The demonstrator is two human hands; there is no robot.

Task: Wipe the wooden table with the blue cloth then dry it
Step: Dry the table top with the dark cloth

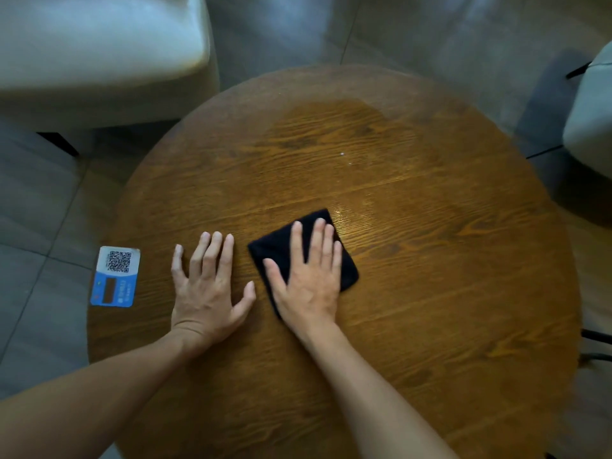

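Observation:
A round wooden table [430,260] fills the view. On it, near the middle, lies a dark folded cloth [278,250], very dark blue, almost black. My right hand [308,279] lies flat on the cloth, fingers spread, pressing it onto the wood. My left hand [208,286] rests flat on the bare tabletop just left of the cloth, fingers apart, holding nothing. A wet sheen shows on the wood beyond the cloth.
A blue-and-white QR code card [116,276] lies at the table's left edge. A pale upholstered seat [99,51] stands at the far left, another pale chair [589,117] at the right. Grey floor tiles surround the table.

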